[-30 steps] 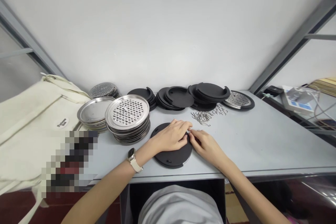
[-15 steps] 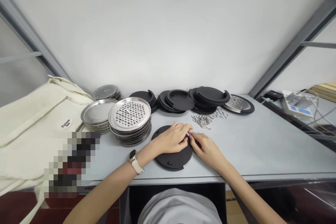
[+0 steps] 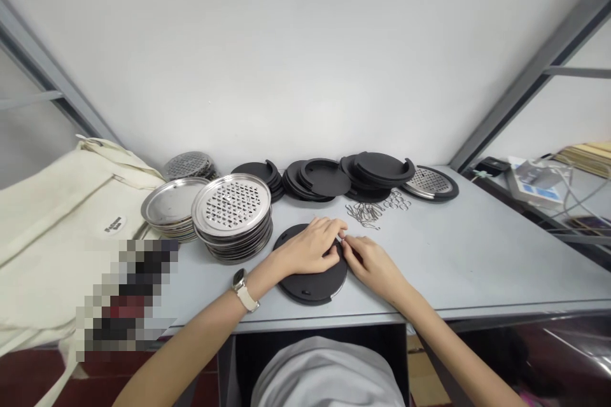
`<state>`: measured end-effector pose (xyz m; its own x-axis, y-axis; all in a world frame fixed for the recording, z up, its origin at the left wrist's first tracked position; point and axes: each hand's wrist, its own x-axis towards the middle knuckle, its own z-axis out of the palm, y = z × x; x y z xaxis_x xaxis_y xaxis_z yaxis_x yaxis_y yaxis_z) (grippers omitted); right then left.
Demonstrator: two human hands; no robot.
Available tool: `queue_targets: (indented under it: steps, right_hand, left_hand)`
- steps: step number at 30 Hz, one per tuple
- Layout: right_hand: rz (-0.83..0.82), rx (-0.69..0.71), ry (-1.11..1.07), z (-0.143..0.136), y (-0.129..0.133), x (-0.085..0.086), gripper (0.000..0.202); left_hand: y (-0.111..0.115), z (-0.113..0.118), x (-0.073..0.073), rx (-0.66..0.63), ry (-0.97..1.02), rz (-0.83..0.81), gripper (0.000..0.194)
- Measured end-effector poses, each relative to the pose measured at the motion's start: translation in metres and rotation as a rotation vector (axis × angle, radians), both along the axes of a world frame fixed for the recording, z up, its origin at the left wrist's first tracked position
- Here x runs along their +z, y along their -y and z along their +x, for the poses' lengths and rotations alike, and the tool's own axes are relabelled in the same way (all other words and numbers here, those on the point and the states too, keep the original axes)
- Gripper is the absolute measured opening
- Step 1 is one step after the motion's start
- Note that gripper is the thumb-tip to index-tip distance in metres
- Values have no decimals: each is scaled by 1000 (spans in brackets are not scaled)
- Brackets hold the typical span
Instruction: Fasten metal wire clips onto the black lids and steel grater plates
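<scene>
A round black disc (image 3: 317,286) lies on the table in front of me, with a small slot and a knob-like bump showing near its rim. My left hand (image 3: 310,249) rests across the disc, its fingers curled together and gripping toward the right edge. Fingers of my right hand (image 3: 373,267) are pinched close at that same edge, meeting the left fingertips. Whatever sits between the right fingertips is too small to make out. Just beyond the hands lie a heap of metal hooks (image 3: 365,213) and several metal rings (image 3: 397,200).
Perforated metal grater discs (image 3: 232,205) are stacked on the left, beside plain-looking metal discs (image 3: 174,201). Black round holders (image 3: 326,177) stand in piles along the wall. A grater disc in a black holder (image 3: 431,183) lies back right. A cream bag (image 3: 57,216) covers the left side.
The view has shifted slightly, moving everything a little up and left. Both hands keep nearly the same position at the disc's right edge.
</scene>
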<state>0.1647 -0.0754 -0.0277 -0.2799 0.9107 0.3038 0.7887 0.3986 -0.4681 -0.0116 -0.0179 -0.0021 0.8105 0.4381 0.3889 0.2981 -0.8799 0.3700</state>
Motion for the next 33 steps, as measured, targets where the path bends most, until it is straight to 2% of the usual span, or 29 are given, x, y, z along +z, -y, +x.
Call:
queue_targets:
  steps: [17, 33]
  right_hand:
    - [-19, -26, 56, -3, 1, -3, 27]
    - [-26, -63, 69, -3, 1, -4, 29]
  left_hand:
    - [-1, 0, 0, 12, 29, -91, 43]
    - [-1, 0, -2, 11, 25, -114, 40]
